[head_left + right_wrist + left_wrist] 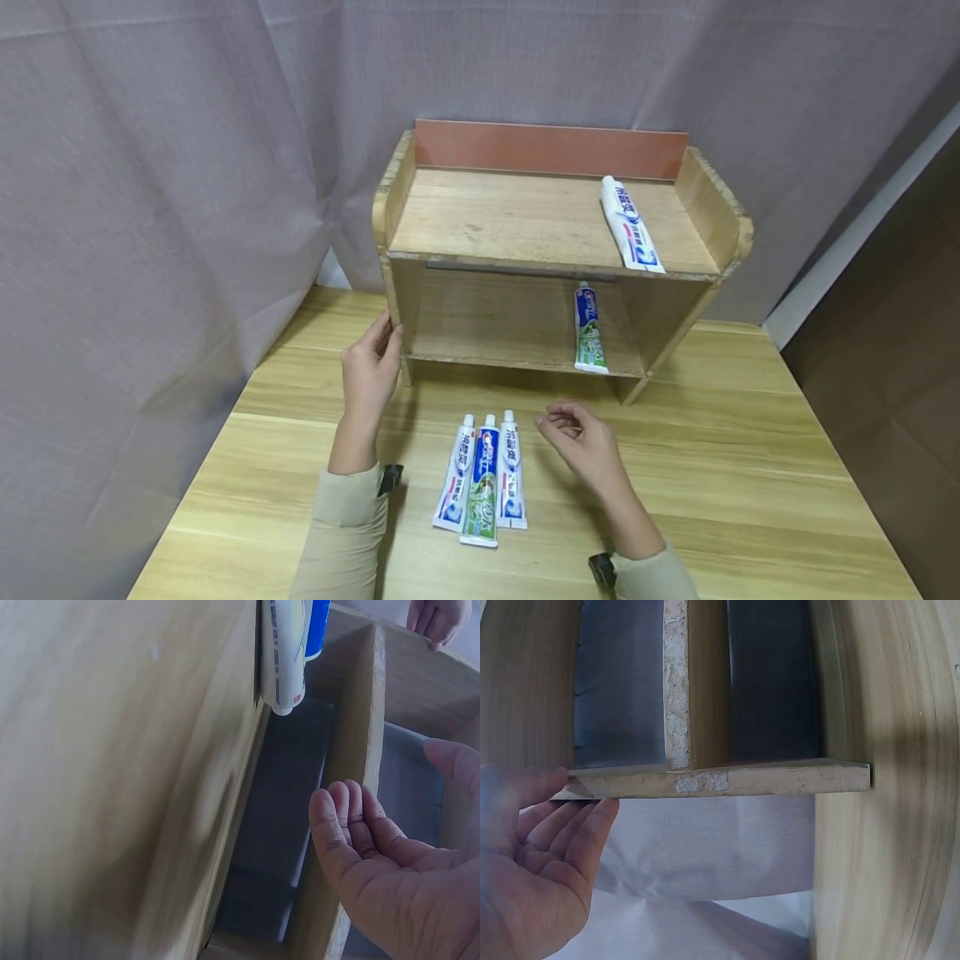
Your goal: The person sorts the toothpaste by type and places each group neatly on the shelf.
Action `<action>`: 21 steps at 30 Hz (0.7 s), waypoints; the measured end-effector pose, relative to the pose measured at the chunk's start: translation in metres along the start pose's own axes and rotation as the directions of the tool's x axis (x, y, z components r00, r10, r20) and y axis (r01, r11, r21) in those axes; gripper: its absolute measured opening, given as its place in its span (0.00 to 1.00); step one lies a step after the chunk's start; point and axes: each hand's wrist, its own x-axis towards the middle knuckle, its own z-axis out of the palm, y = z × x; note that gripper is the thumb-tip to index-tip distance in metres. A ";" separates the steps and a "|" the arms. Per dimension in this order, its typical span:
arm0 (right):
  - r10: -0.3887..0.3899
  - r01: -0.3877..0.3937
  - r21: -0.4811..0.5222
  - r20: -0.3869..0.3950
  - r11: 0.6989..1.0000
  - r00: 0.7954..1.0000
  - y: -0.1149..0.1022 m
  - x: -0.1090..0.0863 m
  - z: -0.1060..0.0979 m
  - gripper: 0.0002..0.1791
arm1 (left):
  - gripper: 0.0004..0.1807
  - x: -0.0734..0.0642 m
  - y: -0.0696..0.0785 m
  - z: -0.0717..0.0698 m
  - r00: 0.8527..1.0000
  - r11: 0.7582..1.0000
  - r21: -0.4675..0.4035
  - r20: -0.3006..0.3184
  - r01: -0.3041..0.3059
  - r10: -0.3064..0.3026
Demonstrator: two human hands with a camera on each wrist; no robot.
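The worktop (750,450) holds a wooden shelf (480,212). The left hand (369,367) pinches its side at 8 o'clock. The right hand (587,446) has a loose grip, thumb and fingers apart. A white toothpaste tube (631,227) lies up top at 2 o'clock, a Crest tube (590,329) below at 5, three more tubes (483,483) in front at 7.

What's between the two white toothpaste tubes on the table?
In the head view, a blue-and-green toothpaste tube lies between the left white tube and the right white tube.
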 end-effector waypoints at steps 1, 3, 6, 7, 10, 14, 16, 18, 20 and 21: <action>0.004 -0.004 -0.003 0.002 1.000 1.000 0.000 0.000 0.001 0.23 | 0.19 0.000 0.000 0.000 1.000 1.000 0.001 0.000 -0.001 0.001; 0.007 -0.007 -0.007 0.004 1.000 1.000 0.000 -0.001 0.003 0.23 | 0.19 0.000 -0.001 0.000 1.000 1.000 0.004 0.001 -0.002 0.002; 0.012 -0.012 -0.007 0.008 1.000 1.000 -0.001 -0.002 0.006 0.21 | 0.19 0.001 -0.002 0.001 1.000 1.000 0.005 0.001 -0.007 0.007; 0.010 -0.010 -0.004 0.010 1.000 1.000 -0.001 -0.002 0.006 0.21 | 0.19 0.001 -0.003 0.001 1.000 1.000 0.005 0.001 -0.008 0.008; 0.012 -0.012 0.004 0.022 1.000 1.000 -0.002 -0.004 0.009 0.20 | 0.19 0.001 -0.002 0.001 1.000 1.000 0.002 0.001 -0.008 0.008; 0.028 -0.028 0.008 0.047 1.000 0.999 -0.002 -0.007 0.014 0.22 | 0.19 0.000 -0.002 0.001 1.000 1.000 -0.003 0.004 -0.008 0.008; 0.036 -0.037 0.017 0.063 0.999 0.997 -0.002 -0.008 0.018 0.23 | 0.19 0.000 -0.002 0.001 1.000 1.000 -0.006 0.008 -0.006 0.006; 0.041 -0.043 0.017 0.080 0.999 0.996 -0.002 -0.009 0.021 0.23 | 0.19 0.000 -0.002 0.001 1.000 1.000 -0.006 0.010 -0.007 0.007; 0.040 -0.042 0.018 0.100 0.999 0.994 -0.003 -0.010 0.024 0.23 | 0.19 0.000 -0.002 0.000 1.000 1.000 -0.004 0.013 -0.009 0.009; 0.041 -0.043 0.014 0.111 0.999 0.993 -0.003 -0.011 0.026 0.22 | 0.19 0.000 -0.001 0.000 1.000 1.000 -0.005 0.012 -0.012 0.012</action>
